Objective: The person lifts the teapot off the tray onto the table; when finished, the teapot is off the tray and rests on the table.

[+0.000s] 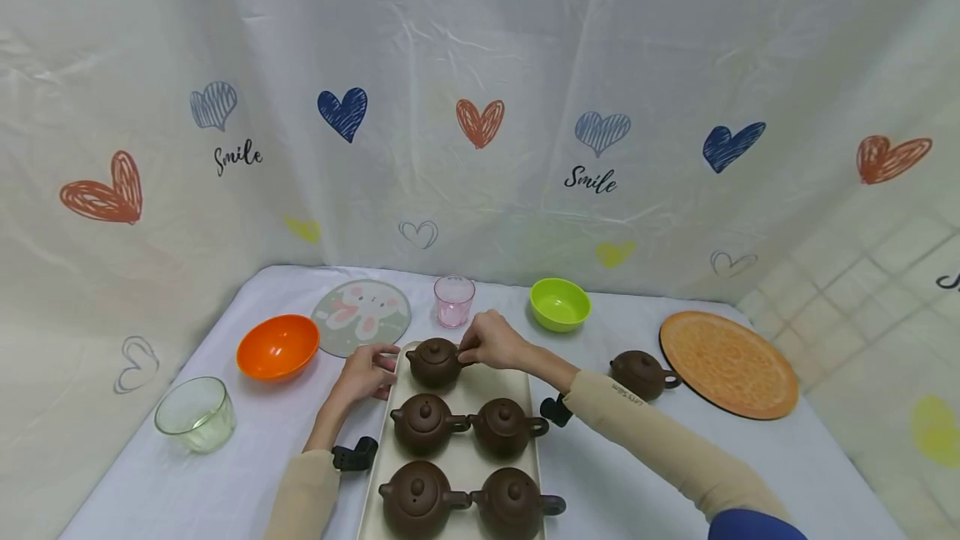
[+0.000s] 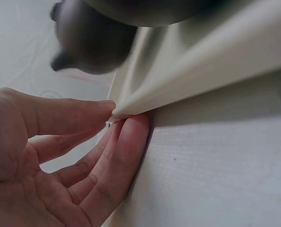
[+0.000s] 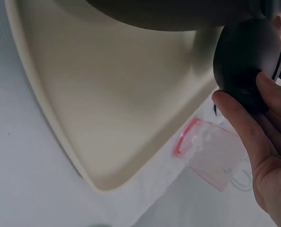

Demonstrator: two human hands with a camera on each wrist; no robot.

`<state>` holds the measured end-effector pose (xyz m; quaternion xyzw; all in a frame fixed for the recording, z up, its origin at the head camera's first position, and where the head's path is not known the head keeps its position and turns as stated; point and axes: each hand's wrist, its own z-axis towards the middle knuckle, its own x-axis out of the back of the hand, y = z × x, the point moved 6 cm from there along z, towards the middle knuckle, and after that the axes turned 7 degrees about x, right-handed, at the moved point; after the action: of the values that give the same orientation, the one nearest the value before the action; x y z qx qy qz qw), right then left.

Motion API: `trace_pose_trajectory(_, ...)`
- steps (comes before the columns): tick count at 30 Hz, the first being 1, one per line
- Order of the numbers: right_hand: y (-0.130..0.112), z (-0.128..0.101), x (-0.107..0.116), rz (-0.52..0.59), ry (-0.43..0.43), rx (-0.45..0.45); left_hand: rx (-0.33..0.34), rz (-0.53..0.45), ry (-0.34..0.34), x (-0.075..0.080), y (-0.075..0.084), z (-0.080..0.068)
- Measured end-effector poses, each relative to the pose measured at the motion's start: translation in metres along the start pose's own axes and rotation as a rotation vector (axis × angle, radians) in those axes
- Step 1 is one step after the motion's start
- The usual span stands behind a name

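A brown teapot [image 1: 435,362] is at the far left corner of a cream rectangular tray [image 1: 480,386]. My right hand [image 1: 492,340] pinches its handle between thumb and fingers; in the right wrist view this teapot [image 3: 247,59] appears held up near the tray's far edge, though whether its base touches the tray I cannot tell. With thumb on the rim and fingers beneath, my left hand [image 1: 367,373] grips the tray's left edge, as the left wrist view shows at the rim [image 2: 145,97]. Several more brown teapots [image 1: 425,423] stand in two rows on the tray's nearer part, handles pointing right.
Right of the tray stand another brown teapot [image 1: 641,375] and a round orange-brown mat [image 1: 731,365]. Behind are a pink glass [image 1: 453,302] and a green bowl [image 1: 560,305]. Leftward lie a rabbit-patterned mat [image 1: 362,317], an orange bowl [image 1: 278,347] and a clear glass bowl [image 1: 197,415].
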<state>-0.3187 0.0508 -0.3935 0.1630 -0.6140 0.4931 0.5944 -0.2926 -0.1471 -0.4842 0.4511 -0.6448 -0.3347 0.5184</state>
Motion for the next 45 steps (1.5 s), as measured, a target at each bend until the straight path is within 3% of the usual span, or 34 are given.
trace_pose_trajectory(11, 0.014, -0.022, 0.038, 0.108, 0.088, -0.05, 0.009, -0.012, 0.001, 0.0, 0.0, -0.001)
trace_pose_trajectory(23, 0.052, -0.079, 0.069, 0.22, 0.13, -0.199, 0.0, -0.03, 0.001, 0.0, 0.001, -0.002)
trace_pose_trajectory(26, 0.062, -0.093, 0.072, 0.2, 0.14, -0.242, -0.002, -0.031, 0.006, 0.0, 0.0, -0.002)
trace_pose_trajectory(33, 0.08, -0.12, 0.071, 0.162, 0.132, -0.25, -0.005, -0.029, 0.007, 0.0, -0.001, 0.0)
trace_pose_trajectory(45, 0.094, -0.144, 0.068, 0.152, 0.114, -0.271, 0.0, -0.011, 0.015, 0.0, 0.0, -0.003)
